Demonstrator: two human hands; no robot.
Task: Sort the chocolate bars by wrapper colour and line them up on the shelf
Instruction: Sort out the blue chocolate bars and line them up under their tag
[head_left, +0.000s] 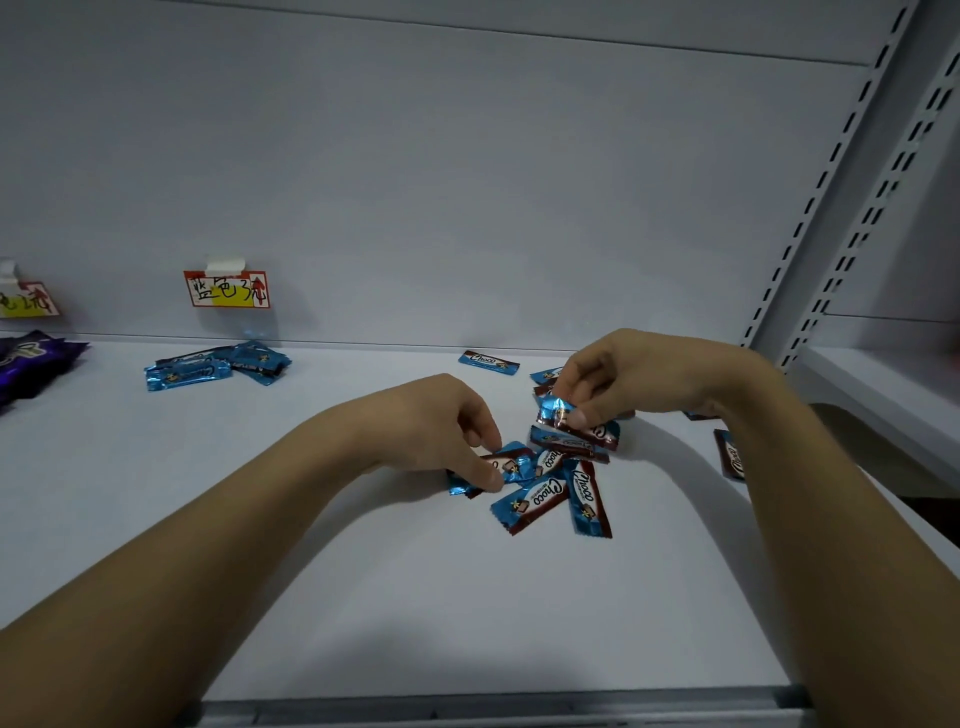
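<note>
A loose heap of blue chocolate bars lies on the white shelf, right of centre. My left hand pinches one blue bar at the heap's left edge, the bar still resting on the shelf. My right hand holds another blue bar lifted slightly above the heap. A small group of blue bars lies at the back left under a handwritten price tag. Purple bars sit at the far left.
Single blue bars lie apart: one near the back wall, one partly hidden by my right forearm. A second tag hangs at the far left. Slotted metal uprights bound the shelf on the right.
</note>
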